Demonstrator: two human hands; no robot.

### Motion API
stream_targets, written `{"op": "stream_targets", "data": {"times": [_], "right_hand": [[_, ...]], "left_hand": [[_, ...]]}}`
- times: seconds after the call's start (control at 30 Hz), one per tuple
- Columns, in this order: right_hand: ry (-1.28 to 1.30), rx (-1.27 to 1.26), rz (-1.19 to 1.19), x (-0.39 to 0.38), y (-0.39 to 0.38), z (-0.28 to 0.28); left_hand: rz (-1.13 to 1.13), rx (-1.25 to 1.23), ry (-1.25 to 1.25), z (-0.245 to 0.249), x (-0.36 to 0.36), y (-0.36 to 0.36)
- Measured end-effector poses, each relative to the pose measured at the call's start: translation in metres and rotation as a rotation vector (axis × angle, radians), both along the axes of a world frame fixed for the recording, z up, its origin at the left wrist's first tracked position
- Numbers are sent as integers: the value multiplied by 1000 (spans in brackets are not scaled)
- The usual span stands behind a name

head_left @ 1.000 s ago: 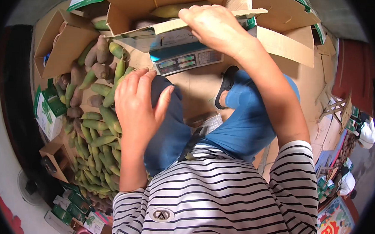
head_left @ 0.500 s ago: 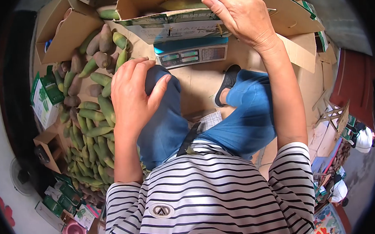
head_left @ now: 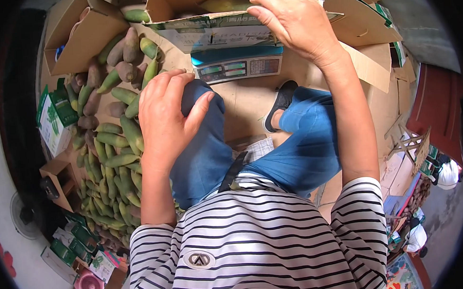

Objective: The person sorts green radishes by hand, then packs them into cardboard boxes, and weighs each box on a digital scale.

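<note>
My left hand (head_left: pixel 165 114) rests on my left knee, its thumb held apart from the fingers, holding nothing. Over the right part of an open cardboard box (head_left: pixel 225 38) at the top is my right hand (head_left: pixel 301 26). Its fingers are bent, with the thumb apart from them and nothing visible between. Inside the box a long green radish (head_left: pixel 225 5) lies near those fingertips. A digital scale (head_left: pixel 237 69) with a blue top edge is under the box.
Many green and purplish radishes (head_left: pixel 112 146) lie piled at the left. An open carton (head_left: pixel 84 39) stands at the upper left, a green-and-white box (head_left: pixel 55 121) below it. Cardboard flaps (head_left: pixel 364 22) spread at the upper right. A wooden rack (head_left: pixel 414 146) is at the right.
My right hand has shifted slightly down at the box, and its thumb and fingertips are a little closer together. My left hand stays on the knee.
</note>
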State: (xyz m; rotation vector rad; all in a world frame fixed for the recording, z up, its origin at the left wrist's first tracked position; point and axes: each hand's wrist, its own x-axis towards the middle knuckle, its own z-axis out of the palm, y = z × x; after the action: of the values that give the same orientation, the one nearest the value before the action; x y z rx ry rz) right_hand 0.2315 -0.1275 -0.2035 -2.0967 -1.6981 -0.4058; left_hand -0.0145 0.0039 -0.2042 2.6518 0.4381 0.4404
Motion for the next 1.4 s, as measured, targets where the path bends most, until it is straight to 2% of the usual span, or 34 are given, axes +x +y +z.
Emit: {"op": "stream_targets", "data": {"times": [0.13, 0.2, 0.27, 0.37, 0.4, 0.47, 0.5, 0.53, 0.6, 0.63, 0.67, 0.7, 0.8, 0.87, 0.93, 1.03, 1.13, 1.17, 1.27, 1.4], "right_hand": [[-48, 10, 17, 3, 1, -12], [21, -61, -35, 0, -1, -7], [43, 82, -75, 0, 0, -1], [24, 242, -207, 5, -9, 27], [13, 316, -269, 12, -15, 38], [327, 458, -333, 33, -37, 66], [280, 480, -418, 43, -52, 74], [468, 506, -367, 76, -76, 51], [687, 642, -443, 74, -113, 51], [774, 687, -518, 80, -138, 34], [737, 590, -663, 85, -164, 13], [825, 557, -799, 90, -193, -18], [1313, 611, -999, 103, -283, -139], [1343, 820, -1264, 83, -277, -158], [1469, 892, -1435, 94, -287, -192], [1551, 1062, -1476, 108, -254, -190], [1693, 982, -1436, 132, -238, -196], [1755, 831, -1343, 141, -241, -204], [1845, 598, -1417, 167, -236, -217], [1988, 675, -1402, 183, -228, -216]], "left_hand": [[7, -6, 23, 2, 1, 0], [-16, 21, 129, 14, 5, -4], [-95, -26, 132, 38, 20, -16], [-270, 60, -35, 78, 66, -34], [-312, 114, -90, 83, 84, -38], [-348, 175, -143, 74, 123, -36], [-340, 193, -63, 62, 140, -30], [-329, 210, 19, 46, 153, -24], [-281, 291, 121, 19, 160, -12], [-266, 282, 173, 13, 161, -9], [-253, 270, 230, 7, 159, -6], [-241, 256, 291, 2, 158, -5], [-271, 302, 183, -12, 160, 2], [-275, 278, 191, -11, 164, 4], [-277, 247, 202, -10, 165, 4], [-280, 201, 204, -7, 168, 2], [-283, 195, 207, -6, 170, 2], [-283, 192, 212, -6, 170, 2], [-278, 198, 211, -6, 172, 0], [-280, 217, 220, -7, 174, -1]]}}
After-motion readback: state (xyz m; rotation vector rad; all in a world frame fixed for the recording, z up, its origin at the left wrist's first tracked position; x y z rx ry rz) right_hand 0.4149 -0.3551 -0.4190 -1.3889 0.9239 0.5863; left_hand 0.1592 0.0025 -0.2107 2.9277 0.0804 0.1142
